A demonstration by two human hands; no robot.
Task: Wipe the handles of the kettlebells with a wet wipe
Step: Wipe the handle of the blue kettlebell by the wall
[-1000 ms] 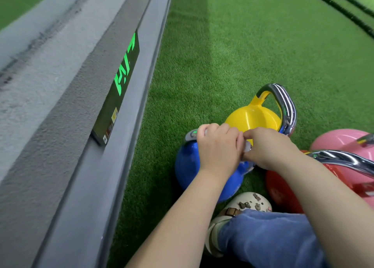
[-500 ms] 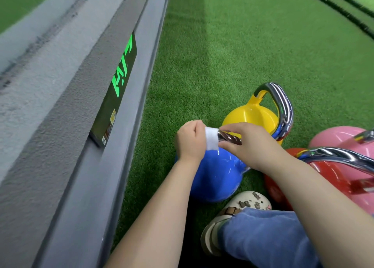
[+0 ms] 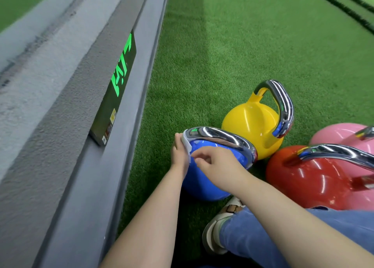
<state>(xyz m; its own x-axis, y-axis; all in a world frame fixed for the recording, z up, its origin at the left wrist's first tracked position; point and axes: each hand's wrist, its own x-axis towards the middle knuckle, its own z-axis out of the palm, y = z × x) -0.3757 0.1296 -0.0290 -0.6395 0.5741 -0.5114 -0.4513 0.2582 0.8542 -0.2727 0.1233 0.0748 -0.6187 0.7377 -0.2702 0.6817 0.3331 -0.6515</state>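
Blue kettlebell [image 3: 204, 178] on the green turf [image 3: 242, 45], white wet wipe [image 3: 187, 144] pressed at the left end of its chrome handle [image 3: 220, 138].

Left hand [image 3: 179, 156] holds the thin, crumpled wipe against the handle where it meets the glossy round blue body; fingers curled onto it. Right hand [image 3: 217, 164] sits on top of the blue body under the handle arch, fingers curled toward the wipe edge, can't tell if it actually pinches it. Handle is polished, ribbed metal, curved. Yellow kettlebell [image 3: 251, 124] just behind, touching the blue one; red kettlebell [image 3: 309, 178] and pink kettlebell [image 3: 340, 134] to the right, same chrome handles, all packed close. Rough grey concrete wall [image 3: 50, 105] runs along the left with a lit green exit sign [image 3: 119, 81]. Denim knee [image 3: 283, 231] and beige sandal [image 3: 218, 227] in the foreground, sandal just beside the blue body.
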